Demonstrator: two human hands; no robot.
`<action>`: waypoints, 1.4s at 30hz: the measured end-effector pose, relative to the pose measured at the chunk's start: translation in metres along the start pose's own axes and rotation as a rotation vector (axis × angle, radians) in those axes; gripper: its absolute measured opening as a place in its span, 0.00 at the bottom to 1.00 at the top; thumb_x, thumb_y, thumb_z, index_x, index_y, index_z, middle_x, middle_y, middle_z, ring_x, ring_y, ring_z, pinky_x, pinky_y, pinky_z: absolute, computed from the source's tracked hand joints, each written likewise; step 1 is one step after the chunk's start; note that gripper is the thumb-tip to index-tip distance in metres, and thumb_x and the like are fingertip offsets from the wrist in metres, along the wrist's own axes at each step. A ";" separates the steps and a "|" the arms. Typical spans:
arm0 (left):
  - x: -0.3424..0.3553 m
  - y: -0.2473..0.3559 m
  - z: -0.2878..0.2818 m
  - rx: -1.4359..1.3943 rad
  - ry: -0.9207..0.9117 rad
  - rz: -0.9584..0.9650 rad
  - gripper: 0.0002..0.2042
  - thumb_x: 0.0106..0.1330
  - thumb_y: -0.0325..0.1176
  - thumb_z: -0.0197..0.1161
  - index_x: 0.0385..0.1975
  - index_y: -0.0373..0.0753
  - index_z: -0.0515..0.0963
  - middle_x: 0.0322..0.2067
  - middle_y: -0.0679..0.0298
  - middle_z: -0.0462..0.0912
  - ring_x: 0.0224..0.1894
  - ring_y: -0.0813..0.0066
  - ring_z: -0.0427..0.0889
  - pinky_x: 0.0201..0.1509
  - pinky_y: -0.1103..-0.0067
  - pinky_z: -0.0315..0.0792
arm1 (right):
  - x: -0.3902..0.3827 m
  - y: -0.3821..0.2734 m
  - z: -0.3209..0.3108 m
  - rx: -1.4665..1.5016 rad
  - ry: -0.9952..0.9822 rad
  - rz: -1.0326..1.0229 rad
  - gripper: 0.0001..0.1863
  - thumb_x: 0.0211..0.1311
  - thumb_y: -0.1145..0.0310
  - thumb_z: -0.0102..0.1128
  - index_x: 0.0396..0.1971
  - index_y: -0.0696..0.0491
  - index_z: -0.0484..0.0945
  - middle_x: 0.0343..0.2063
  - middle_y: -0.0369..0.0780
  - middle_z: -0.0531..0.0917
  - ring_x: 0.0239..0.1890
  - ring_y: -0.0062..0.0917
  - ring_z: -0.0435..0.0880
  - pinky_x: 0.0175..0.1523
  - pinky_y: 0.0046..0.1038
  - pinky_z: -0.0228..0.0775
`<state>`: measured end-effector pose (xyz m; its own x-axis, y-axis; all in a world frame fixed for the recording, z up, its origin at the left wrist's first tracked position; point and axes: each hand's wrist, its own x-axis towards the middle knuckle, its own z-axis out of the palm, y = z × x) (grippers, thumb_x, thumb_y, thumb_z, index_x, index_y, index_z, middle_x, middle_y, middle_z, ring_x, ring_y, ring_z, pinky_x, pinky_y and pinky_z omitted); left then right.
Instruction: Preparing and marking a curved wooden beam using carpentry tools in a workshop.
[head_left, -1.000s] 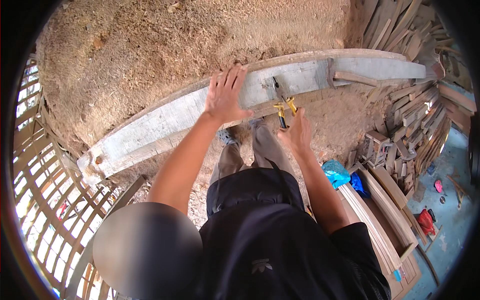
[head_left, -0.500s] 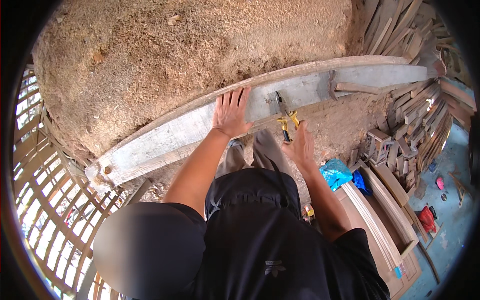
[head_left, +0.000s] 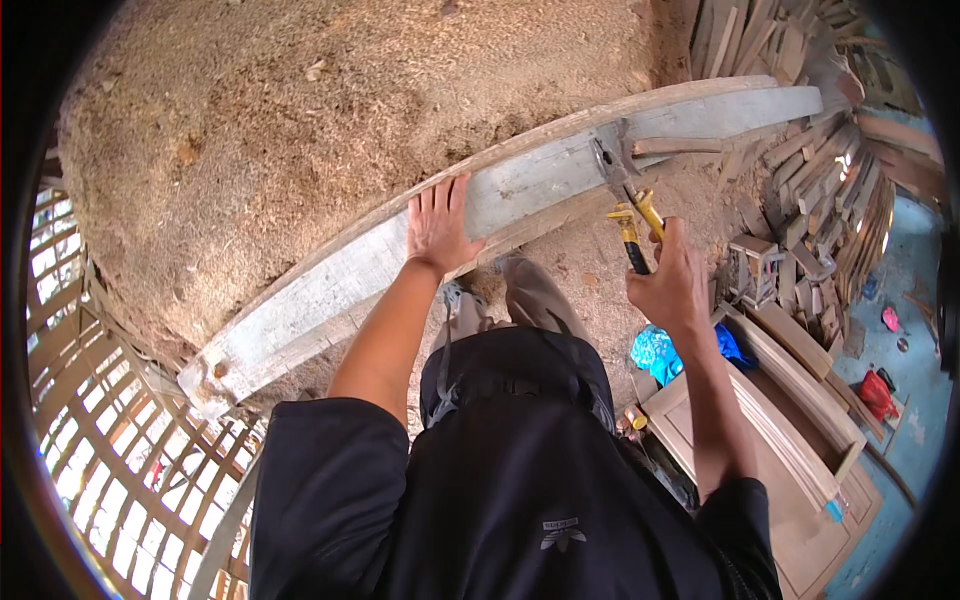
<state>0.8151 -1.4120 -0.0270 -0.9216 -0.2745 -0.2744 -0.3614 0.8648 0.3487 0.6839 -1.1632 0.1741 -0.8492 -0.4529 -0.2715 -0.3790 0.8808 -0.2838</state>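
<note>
A long pale wooden plank [head_left: 530, 183] lies across in front of me, its edges bent by the lens. My left hand [head_left: 437, 228] rests flat on it left of the middle, fingers stretched toward its far edge. Gripped in my right hand [head_left: 676, 285] is a pair of pliers [head_left: 622, 192] with yellow and black handles. Their metal jaws point away from me, over the plank close to a hammer. That hammer [head_left: 682, 146] has a dark head and a wooden handle, and it lies on the right part of the plank.
Beyond the plank rises a big mound of sawdust [head_left: 330, 120]. Stacked wood offcuts [head_left: 815, 215] fill the right side, with a small wooden stool [head_left: 752, 262] nearby. Wooden panels [head_left: 800, 400] and a blue plastic bag [head_left: 655, 352] lie near right. A slatted wall [head_left: 110, 430] stands left.
My right hand has moved to the right along the plank with the pliers, bringing their jaws near the hammer head. My left hand stays on the plank.
</note>
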 end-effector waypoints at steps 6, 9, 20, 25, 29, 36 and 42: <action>-0.002 -0.001 0.007 0.023 0.031 0.006 0.58 0.48 0.56 0.78 0.77 0.43 0.51 0.70 0.55 0.61 0.72 0.53 0.58 0.77 0.53 0.50 | -0.017 0.020 0.054 0.077 -0.033 0.031 0.25 0.40 0.73 0.69 0.38 0.57 0.65 0.21 0.53 0.78 0.29 0.58 0.80 0.35 0.52 0.68; -0.001 -0.002 0.007 0.054 0.025 0.003 0.59 0.48 0.57 0.77 0.78 0.45 0.49 0.70 0.56 0.60 0.73 0.53 0.58 0.78 0.53 0.49 | -0.022 0.023 0.062 0.111 -0.051 0.018 0.24 0.40 0.73 0.68 0.37 0.57 0.65 0.21 0.53 0.77 0.28 0.57 0.80 0.34 0.51 0.68; 0.001 0.005 0.006 0.088 -0.049 -0.079 0.59 0.49 0.58 0.78 0.78 0.49 0.47 0.70 0.58 0.62 0.73 0.55 0.59 0.79 0.55 0.49 | -0.023 0.057 0.072 0.606 -0.406 0.118 0.23 0.46 0.73 0.63 0.47 0.58 0.72 0.30 0.42 0.79 0.29 0.36 0.79 0.36 0.39 0.70; 0.001 0.004 0.009 0.112 -0.039 -0.091 0.60 0.48 0.59 0.78 0.78 0.49 0.47 0.70 0.59 0.62 0.73 0.56 0.59 0.79 0.55 0.49 | -0.015 0.071 0.064 1.184 -0.775 0.307 0.38 0.51 0.77 0.56 0.69 0.55 0.69 0.42 0.34 0.77 0.36 0.18 0.76 0.41 0.28 0.72; 0.002 0.008 0.005 0.125 -0.096 -0.122 0.59 0.49 0.59 0.77 0.78 0.48 0.47 0.72 0.60 0.58 0.74 0.54 0.56 0.79 0.54 0.48 | -0.003 0.073 0.062 1.413 -0.820 0.309 0.40 0.51 0.80 0.51 0.71 0.56 0.66 0.42 0.38 0.79 0.34 0.20 0.77 0.39 0.25 0.72; 0.001 0.005 0.009 0.118 -0.068 -0.116 0.60 0.47 0.60 0.78 0.78 0.48 0.49 0.70 0.60 0.60 0.72 0.55 0.58 0.78 0.56 0.49 | 0.035 0.077 0.051 1.298 -0.854 0.168 0.37 0.43 0.79 0.49 0.62 0.52 0.64 0.47 0.48 0.80 0.34 0.29 0.82 0.37 0.29 0.73; 0.001 0.007 0.008 0.113 -0.011 -0.107 0.60 0.42 0.57 0.80 0.76 0.47 0.53 0.67 0.59 0.64 0.71 0.55 0.61 0.76 0.56 0.53 | 0.053 0.091 0.049 1.716 -1.001 0.270 0.27 0.39 0.79 0.50 0.47 0.53 0.69 0.52 0.57 0.78 0.37 0.33 0.82 0.38 0.32 0.76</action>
<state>0.8132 -1.4033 -0.0320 -0.8771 -0.3632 -0.3143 -0.4383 0.8729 0.2144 0.6224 -1.1139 0.0894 -0.1159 -0.7929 -0.5983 0.8949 0.1779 -0.4092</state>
